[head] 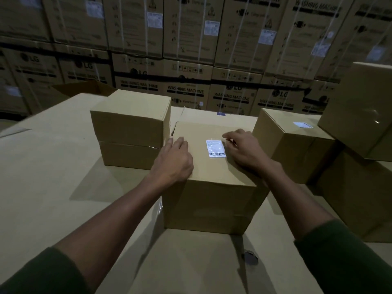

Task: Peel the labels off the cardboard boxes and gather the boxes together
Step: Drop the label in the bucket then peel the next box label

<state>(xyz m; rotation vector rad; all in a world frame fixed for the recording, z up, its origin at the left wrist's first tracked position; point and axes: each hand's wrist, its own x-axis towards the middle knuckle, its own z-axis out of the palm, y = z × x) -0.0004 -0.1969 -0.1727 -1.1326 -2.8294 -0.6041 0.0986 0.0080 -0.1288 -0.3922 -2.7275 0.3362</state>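
A closed cardboard box (210, 200) stands in front of me on a broad cardboard surface (48, 166). A white barcode label (216, 148) is stuck flat on its top. My left hand (172, 160) rests on the top's left edge, fingers loosely bent. My right hand (244, 149) lies on the top just right of the label, fingertips at the label's upper right corner. To the left stands a stack of two plain boxes (129, 128). On the right sits another box (297, 145) carrying a small label (303, 124).
A larger tilted box (364, 111) leans over more boxes at the far right. A wall of stacked washing machine cartons (191, 49) fills the background. A small dark scrap (250, 256) lies on the surface near me.
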